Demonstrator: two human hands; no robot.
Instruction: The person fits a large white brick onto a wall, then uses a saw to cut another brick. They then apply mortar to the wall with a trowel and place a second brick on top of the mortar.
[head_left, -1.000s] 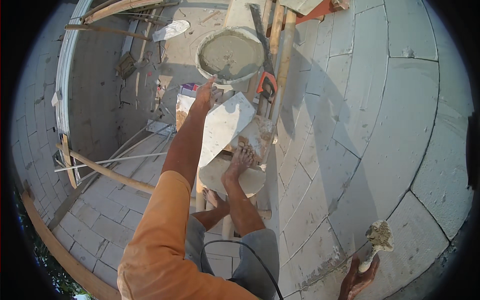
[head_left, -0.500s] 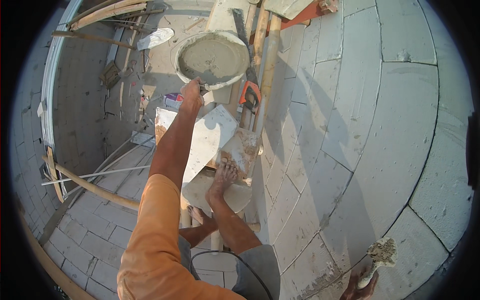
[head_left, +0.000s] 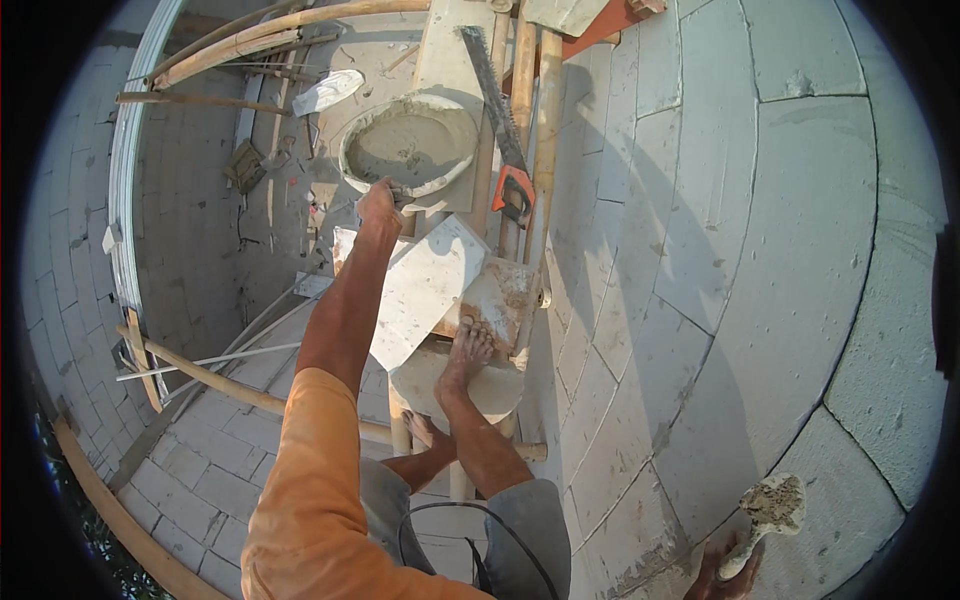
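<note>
Newly tilted basin, left hand clasping near rim, right hand gripping loaded scoop

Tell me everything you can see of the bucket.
The bucket is round and open, rim and inner wall crusted pale grey, its own material unclear. Wet-looking grey mortar lies inside; more inner wall shows on the far side, so it looks tipped toward the person. The left hand holds its near rim. It sits over a pale board, left of the saw; its base is hidden.
</note>
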